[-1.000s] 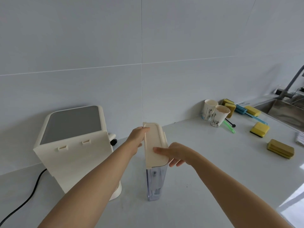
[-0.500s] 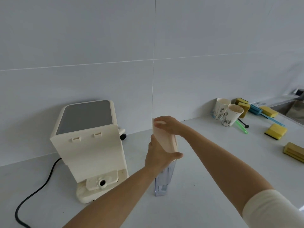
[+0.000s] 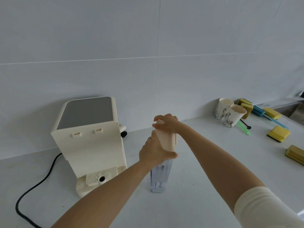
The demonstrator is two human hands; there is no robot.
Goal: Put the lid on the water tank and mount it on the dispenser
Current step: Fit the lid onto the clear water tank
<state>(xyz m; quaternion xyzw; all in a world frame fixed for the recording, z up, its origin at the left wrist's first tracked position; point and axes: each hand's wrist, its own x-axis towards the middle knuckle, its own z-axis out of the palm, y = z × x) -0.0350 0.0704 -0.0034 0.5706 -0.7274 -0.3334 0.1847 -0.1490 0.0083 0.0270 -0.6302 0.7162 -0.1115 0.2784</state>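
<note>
A clear water tank [image 3: 159,176] stands upright on the white counter, with a cream lid [image 3: 166,140] on its top. My left hand [image 3: 153,149] grips the near end of the lid and the tank's top. My right hand [image 3: 166,123] is wrapped over the lid's far end. The cream dispenser [image 3: 92,142] stands to the left of the tank, its back facing me, with two slots near the top and a round port [image 3: 102,178] on its base. The tank is apart from the dispenser.
A black power cord [image 3: 37,183] runs left from the dispenser. Two paper cups [image 3: 230,113] stand at the back right. Yellow sponges [image 3: 278,134] and blue and green brushes [image 3: 243,127] lie on the right. The tiled wall is behind.
My hands swapped ends: the right moved from the lid's near end to its far end, the left from the far end to the near one. The view shifted left.
</note>
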